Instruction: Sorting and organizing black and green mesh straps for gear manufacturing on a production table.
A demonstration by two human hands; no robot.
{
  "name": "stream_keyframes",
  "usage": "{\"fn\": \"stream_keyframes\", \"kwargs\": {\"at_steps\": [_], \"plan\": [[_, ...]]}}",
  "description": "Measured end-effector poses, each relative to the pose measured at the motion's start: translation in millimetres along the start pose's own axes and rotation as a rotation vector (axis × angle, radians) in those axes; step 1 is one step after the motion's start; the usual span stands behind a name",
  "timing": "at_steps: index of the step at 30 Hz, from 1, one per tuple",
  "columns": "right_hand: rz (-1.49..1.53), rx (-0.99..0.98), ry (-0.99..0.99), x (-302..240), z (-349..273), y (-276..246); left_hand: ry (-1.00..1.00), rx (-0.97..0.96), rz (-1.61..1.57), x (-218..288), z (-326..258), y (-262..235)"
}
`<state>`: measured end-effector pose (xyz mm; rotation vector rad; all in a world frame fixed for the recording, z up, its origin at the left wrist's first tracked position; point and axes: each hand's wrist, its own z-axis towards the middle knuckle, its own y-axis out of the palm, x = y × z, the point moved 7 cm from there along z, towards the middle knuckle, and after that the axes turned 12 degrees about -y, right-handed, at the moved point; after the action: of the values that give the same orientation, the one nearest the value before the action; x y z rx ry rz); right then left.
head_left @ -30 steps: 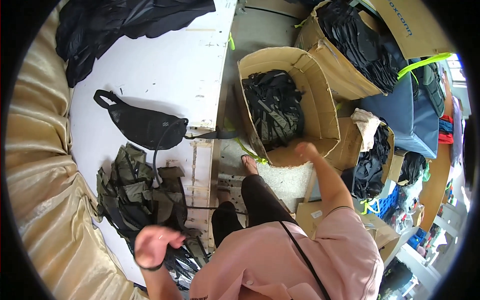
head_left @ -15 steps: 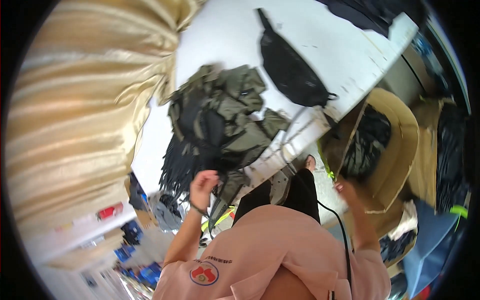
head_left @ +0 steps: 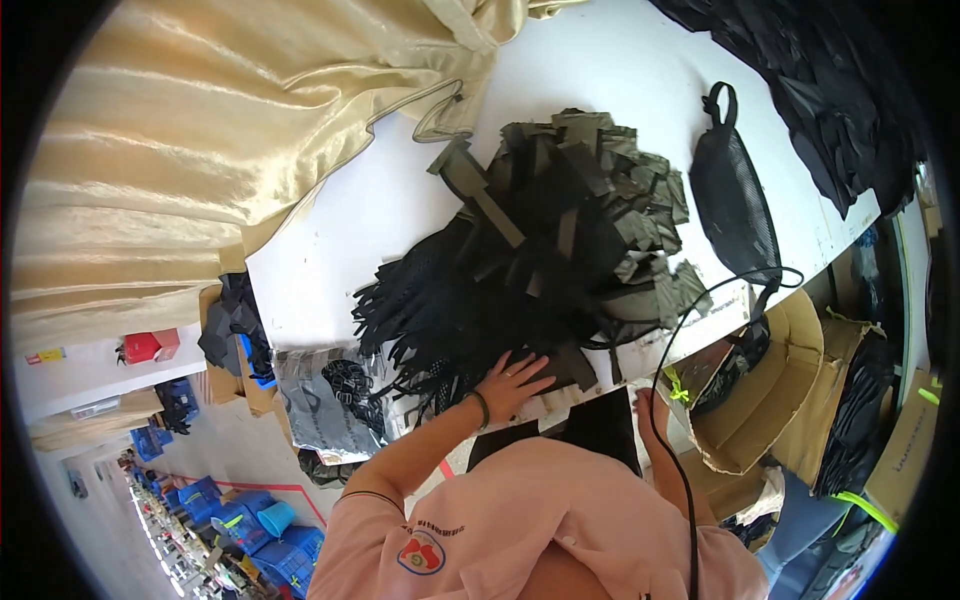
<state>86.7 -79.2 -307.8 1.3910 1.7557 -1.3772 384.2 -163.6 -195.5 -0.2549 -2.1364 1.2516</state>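
Observation:
My left hand [head_left: 512, 380] lies flat with fingers spread on the near edge of a big heap of black and olive-green fabric pieces [head_left: 545, 250] on a white table [head_left: 370, 210]. A dark band circles that wrist. My right hand [head_left: 648, 408] hangs below the table edge, close to an open cardboard box [head_left: 775, 395]; its fingers are mostly hidden. A black mesh waist bag [head_left: 732, 205] lies on the table to the right of the heap.
Gold satin cloth [head_left: 230, 130] drapes along the table's far left side. Black fabric [head_left: 810, 80] is piled at the table's far right end. More cardboard boxes with dark goods [head_left: 860, 410] stand on the right. Blue crates [head_left: 230, 515] line the floor at lower left.
My left hand has come up from beside the table and now rests on the fabric heap. My right hand has dropped from the box toward the table edge. The view swung left.

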Motion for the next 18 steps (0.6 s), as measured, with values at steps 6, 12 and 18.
{"fn": "stream_keyframes", "kwargs": {"at_steps": [6,12,18], "plan": [[-0.424,-0.725,0.371,281.8,-94.0,43.7,0.263,-0.175,-0.332,-46.4,58.2,-22.0],[-0.504,-0.781,0.379,250.7,-99.5,48.4,0.153,-0.185,-0.322,-68.9,42.8,-26.1],[-0.649,-0.954,0.117,214.0,-20.9,87.5,-0.132,0.021,-0.066,-39.3,20.1,-17.6]]}}
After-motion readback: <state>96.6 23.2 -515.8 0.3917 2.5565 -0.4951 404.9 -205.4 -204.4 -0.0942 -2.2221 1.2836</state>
